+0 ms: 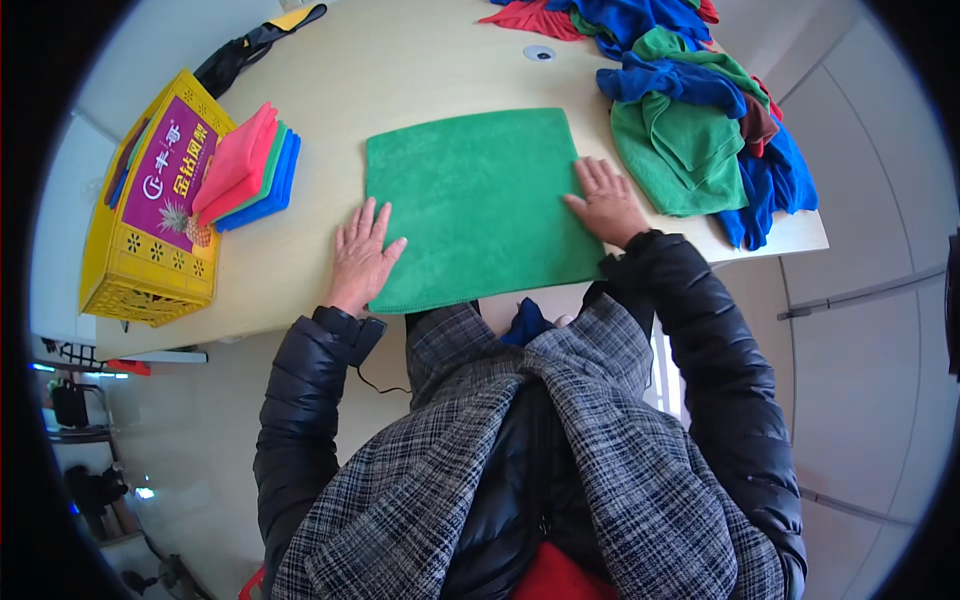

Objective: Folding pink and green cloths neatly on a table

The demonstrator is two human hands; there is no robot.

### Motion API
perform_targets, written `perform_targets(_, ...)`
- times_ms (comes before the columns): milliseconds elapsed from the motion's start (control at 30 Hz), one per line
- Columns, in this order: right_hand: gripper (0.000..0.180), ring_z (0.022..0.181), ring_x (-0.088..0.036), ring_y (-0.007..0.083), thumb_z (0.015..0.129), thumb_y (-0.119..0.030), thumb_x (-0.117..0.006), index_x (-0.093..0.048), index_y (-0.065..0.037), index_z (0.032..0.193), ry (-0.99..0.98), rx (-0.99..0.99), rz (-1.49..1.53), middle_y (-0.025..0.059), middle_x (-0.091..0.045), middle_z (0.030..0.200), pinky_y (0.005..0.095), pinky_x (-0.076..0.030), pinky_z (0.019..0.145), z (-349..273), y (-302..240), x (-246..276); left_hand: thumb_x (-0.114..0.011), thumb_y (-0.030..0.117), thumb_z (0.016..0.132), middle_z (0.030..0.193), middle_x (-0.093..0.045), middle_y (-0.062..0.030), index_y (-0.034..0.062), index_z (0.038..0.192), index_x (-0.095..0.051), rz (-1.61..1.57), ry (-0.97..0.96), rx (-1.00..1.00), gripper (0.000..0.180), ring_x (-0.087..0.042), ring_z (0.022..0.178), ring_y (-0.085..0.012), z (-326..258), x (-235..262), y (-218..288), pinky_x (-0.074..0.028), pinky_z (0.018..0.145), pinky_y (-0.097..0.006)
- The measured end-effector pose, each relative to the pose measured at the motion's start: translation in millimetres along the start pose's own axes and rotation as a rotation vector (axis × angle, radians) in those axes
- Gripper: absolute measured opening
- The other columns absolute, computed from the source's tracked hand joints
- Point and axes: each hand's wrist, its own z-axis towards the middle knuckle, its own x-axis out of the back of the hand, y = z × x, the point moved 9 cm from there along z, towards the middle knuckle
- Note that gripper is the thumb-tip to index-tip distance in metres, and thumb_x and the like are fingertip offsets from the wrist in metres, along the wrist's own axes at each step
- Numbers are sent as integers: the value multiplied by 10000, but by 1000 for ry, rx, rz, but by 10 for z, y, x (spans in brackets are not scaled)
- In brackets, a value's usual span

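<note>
A green cloth [480, 200] lies spread flat on the pale table [430, 75], its near edge reaching the table's front edge. My left hand [363, 255] rests palm down at its lower left edge, fingers spread. On the right edge of the cloth lies my right hand [607, 202], also flat with the fingers out. Neither hand grips anything. Left of the cloth stands a stack of folded cloths [250, 175] in red, green and blue, leaning by a yellow crate.
The yellow plastic crate [150, 290] with a purple panel stands at the table's left. Crumpled blue, green and red cloths [690, 130] pile up at the right and far right. A cable hole cover [540, 54] sits at the back. A black and yellow item [250, 50] lies far left.
</note>
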Motion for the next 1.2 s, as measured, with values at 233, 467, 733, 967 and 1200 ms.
perform_targets(233, 840, 1528, -243, 345, 907, -418, -684, -292, -119, 1588, -46, 405, 86, 132, -291, 1642, 522, -213, 1237, -1000, -351, 483, -647, 331, 923, 1608, -362, -139, 105, 1531, -417, -92, -6, -270, 689, -311, 1499, -326, -772, 373, 436, -208, 1217, -556)
perform_targets(467, 784, 1513, -285, 318, 862, -285, -737, -384, -125, 1544, -38, 520, 64, 108, -349, 1615, 508, -246, 1233, -1047, -519, 359, -711, 62, 812, 1326, -638, -130, 45, 1208, -659, -152, 250, -312, 400, -592, 1251, -312, -954, 442, 374, -363, 1151, -506)
perform_targets(733, 459, 1251, -564, 326, 925, -197, -674, -590, -57, 1354, -247, 460, 392, 133, -634, 1316, 396, -445, 1075, -1122, -655, 756, -674, 4, 832, 1047, -721, -117, 2, 992, -688, -453, 79, -260, 161, -679, 1026, -282, -981, 951, 331, -478, 1022, -433)
perform_targets(967, 372, 783, -675, 198, 996, -300, -644, -696, 51, 1104, -486, 316, 709, 134, -732, 901, 365, -559, 777, -252, -360, 842, -707, 63, 877, 843, -665, -18, -27, 951, -667, -748, -33, 80, 123, -603, 814, -94, -258, 1072, -259, -487, 762, -265)
perform_targets(1200, 385, 704, -655, 132, 982, -353, -665, -714, 14, 1087, -482, -162, 891, 57, -702, 856, 282, -560, 630, 816, -36, 126, -728, 102, 904, 761, -600, 34, -18, 912, -675, -854, 154, 130, 132, -517, 710, -41, 861, 228, -960, -427, 616, -246)
